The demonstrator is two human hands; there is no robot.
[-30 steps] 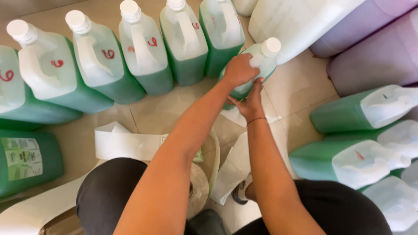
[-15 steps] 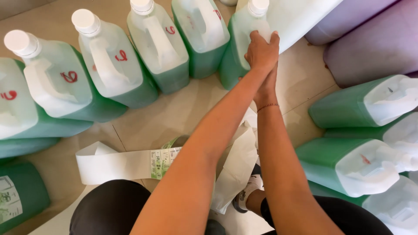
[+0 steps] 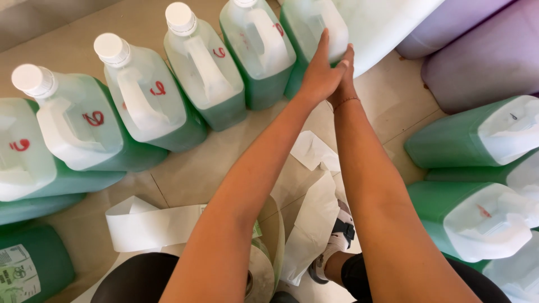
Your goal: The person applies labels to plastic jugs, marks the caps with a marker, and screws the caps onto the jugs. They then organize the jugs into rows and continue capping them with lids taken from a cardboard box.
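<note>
Arms outstretched, left hand (image 3: pixel 320 70) and right hand (image 3: pixel 343 78) flat against green jug (image 3: pixel 306 39)

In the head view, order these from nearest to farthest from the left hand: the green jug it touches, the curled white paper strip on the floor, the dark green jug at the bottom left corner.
1. The green liquid jug at top centre, under the left hand.
2. The curled white paper strip, lower left on the floor.
3. The dark green jug, bottom left corner.
</note>
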